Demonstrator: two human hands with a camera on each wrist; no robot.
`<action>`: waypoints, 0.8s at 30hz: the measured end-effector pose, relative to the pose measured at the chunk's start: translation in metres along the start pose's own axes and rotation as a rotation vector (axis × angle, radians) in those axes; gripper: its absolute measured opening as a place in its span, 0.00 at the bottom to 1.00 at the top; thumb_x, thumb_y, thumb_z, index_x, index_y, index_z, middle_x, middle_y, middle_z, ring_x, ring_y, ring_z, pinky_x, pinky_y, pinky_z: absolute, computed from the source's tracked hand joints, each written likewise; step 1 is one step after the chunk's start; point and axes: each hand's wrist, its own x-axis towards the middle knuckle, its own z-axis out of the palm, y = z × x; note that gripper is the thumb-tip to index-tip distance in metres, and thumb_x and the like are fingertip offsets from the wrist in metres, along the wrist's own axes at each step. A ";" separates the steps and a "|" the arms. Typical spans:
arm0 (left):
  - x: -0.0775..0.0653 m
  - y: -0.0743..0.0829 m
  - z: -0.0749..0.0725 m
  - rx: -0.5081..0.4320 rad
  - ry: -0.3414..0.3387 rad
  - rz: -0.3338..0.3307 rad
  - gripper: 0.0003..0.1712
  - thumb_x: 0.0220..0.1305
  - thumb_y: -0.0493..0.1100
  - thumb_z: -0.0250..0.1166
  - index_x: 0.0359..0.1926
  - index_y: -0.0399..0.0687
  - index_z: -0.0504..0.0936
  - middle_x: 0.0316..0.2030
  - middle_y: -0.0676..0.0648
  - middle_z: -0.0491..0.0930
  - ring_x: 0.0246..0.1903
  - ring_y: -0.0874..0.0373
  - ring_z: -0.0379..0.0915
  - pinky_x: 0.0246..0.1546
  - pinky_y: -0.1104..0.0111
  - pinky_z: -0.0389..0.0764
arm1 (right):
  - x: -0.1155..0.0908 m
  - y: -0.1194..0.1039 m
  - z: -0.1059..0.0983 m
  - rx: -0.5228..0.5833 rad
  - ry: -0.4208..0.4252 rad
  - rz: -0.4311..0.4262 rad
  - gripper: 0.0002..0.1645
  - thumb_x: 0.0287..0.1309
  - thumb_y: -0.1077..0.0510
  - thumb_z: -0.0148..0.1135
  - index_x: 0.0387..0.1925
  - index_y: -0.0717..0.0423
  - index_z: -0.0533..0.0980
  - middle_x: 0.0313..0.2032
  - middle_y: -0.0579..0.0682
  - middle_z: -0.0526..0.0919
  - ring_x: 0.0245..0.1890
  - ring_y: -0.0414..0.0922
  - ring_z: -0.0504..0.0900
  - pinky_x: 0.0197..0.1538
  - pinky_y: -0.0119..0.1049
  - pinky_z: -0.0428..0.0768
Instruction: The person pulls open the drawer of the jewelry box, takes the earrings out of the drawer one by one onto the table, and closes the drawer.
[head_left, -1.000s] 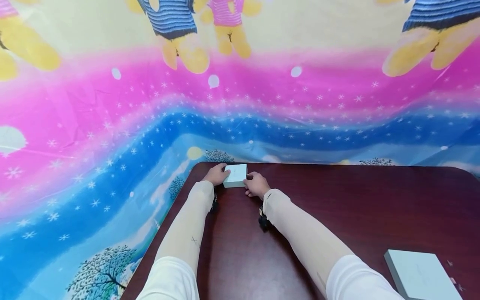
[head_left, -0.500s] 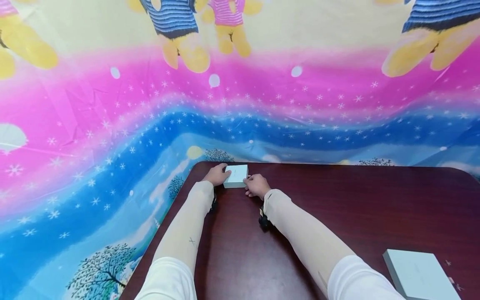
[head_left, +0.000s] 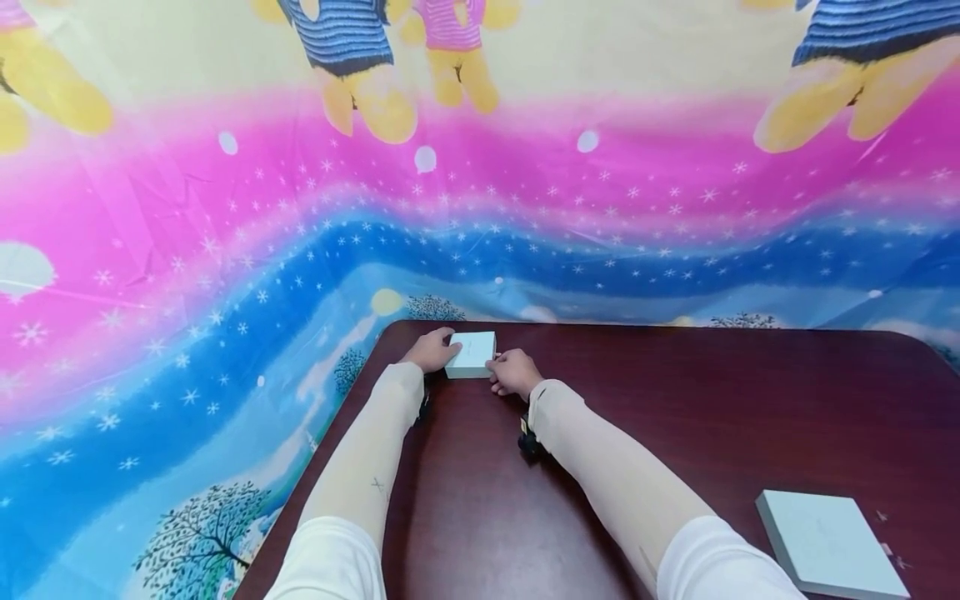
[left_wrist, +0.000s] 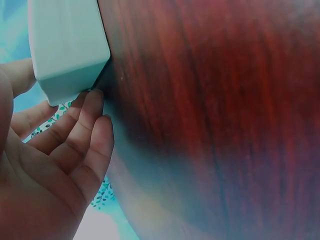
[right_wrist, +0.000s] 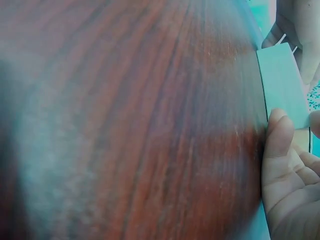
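A small white box [head_left: 474,357] lies near the far left corner of the table, between both hands. My left hand [head_left: 430,351] grips its left end, thumb on the top and fingers round the lower side; the left wrist view shows fingertips right under the box's corner [left_wrist: 70,50]. At the other end, my right hand [head_left: 515,372] pinches the box with curled fingers. In the right wrist view a narrow beige strip [right_wrist: 301,137] shows at that end, between the white sleeve and the palm. Thin white ends [right_wrist: 281,39] stick out by the left hand.
A larger white flat box [head_left: 828,542] lies at the near right of the dark red table [head_left: 697,400], with small scraps beside it. Behind and to the left hangs a printed cloth [head_left: 525,192], close against the table's far edge.
Both hands keep their hold on the small box, almost still. The view has shifted slightly, so the larger box appears a little further left and higher.
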 end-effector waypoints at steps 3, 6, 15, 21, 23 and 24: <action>-0.003 0.000 0.001 -0.004 -0.003 0.005 0.35 0.73 0.56 0.53 0.73 0.43 0.60 0.64 0.39 0.68 0.61 0.46 0.67 0.57 0.52 0.69 | -0.004 0.000 -0.001 0.006 -0.004 -0.007 0.18 0.70 0.53 0.55 0.44 0.66 0.79 0.34 0.58 0.83 0.26 0.46 0.83 0.29 0.36 0.82; -0.005 0.001 0.002 -0.008 0.002 0.002 0.35 0.73 0.56 0.54 0.73 0.44 0.60 0.63 0.39 0.69 0.60 0.46 0.68 0.56 0.53 0.70 | -0.009 0.000 -0.002 0.013 -0.003 -0.010 0.17 0.70 0.53 0.56 0.42 0.66 0.80 0.35 0.59 0.83 0.26 0.47 0.83 0.29 0.37 0.82; -0.016 0.003 0.007 -0.010 0.004 -0.006 0.36 0.72 0.57 0.54 0.73 0.45 0.61 0.62 0.40 0.71 0.59 0.47 0.69 0.55 0.53 0.71 | -0.018 0.005 -0.005 0.028 -0.021 -0.018 0.17 0.69 0.54 0.57 0.41 0.66 0.80 0.33 0.59 0.83 0.24 0.46 0.82 0.28 0.36 0.81; -0.023 0.007 0.009 -0.020 0.014 0.029 0.35 0.72 0.56 0.55 0.73 0.44 0.61 0.61 0.40 0.71 0.58 0.48 0.69 0.55 0.53 0.71 | -0.024 0.008 -0.007 0.039 -0.018 -0.038 0.15 0.69 0.55 0.58 0.41 0.65 0.80 0.32 0.60 0.83 0.24 0.47 0.82 0.27 0.36 0.81; -0.026 0.007 0.010 -0.011 0.003 0.037 0.35 0.72 0.56 0.55 0.73 0.44 0.61 0.61 0.40 0.71 0.59 0.48 0.69 0.55 0.53 0.71 | -0.026 0.009 -0.006 0.036 -0.025 -0.036 0.15 0.68 0.55 0.58 0.41 0.65 0.80 0.32 0.59 0.83 0.24 0.47 0.82 0.28 0.36 0.81; -0.028 0.007 0.010 -0.010 -0.002 0.037 0.35 0.72 0.56 0.55 0.72 0.44 0.61 0.61 0.40 0.71 0.59 0.47 0.69 0.55 0.53 0.71 | -0.028 0.011 -0.006 0.035 -0.030 -0.034 0.15 0.68 0.55 0.58 0.40 0.65 0.81 0.32 0.59 0.83 0.24 0.47 0.83 0.28 0.37 0.81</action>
